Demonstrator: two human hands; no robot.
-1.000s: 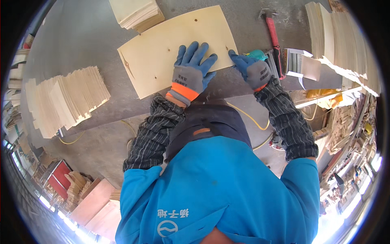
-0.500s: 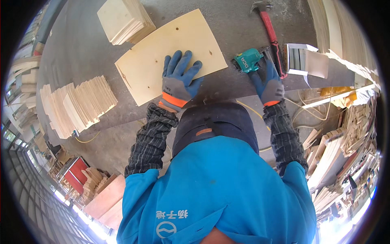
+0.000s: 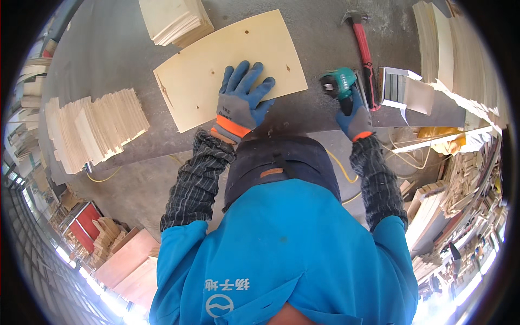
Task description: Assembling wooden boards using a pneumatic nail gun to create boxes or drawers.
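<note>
My left hand [image 3: 242, 100], in a blue and grey glove with an orange cuff, lies with spread fingers on a pale wooden board [image 3: 254, 43]. Several dark knots dot the board, and its far edge curves slightly. To the right of the board, my right hand [image 3: 356, 119], gloved the same way, is closed round the handle of a teal nail gun [image 3: 340, 83]. The fingers partly hide that handle. Just beyond the nail gun lies a claw hammer [image 3: 362, 43] with a red and black handle, not touched by either hand.
Thin wooden boards [image 3: 176, 21] are stacked behind the board. More thin wooden pieces [image 3: 97, 130] fan out at the left. An opened white box [image 3: 403, 89] holds dark metal strips at the right, near tall wooden stacks [image 3: 439, 43]. A yellow hose [image 3: 342, 167] hangs below the dark table's edge [image 3: 292, 130].
My right hand has closed round the nail gun and turned it, so its dark end shows more. My left hand stays flat on the board. The whole view has shifted slightly.
</note>
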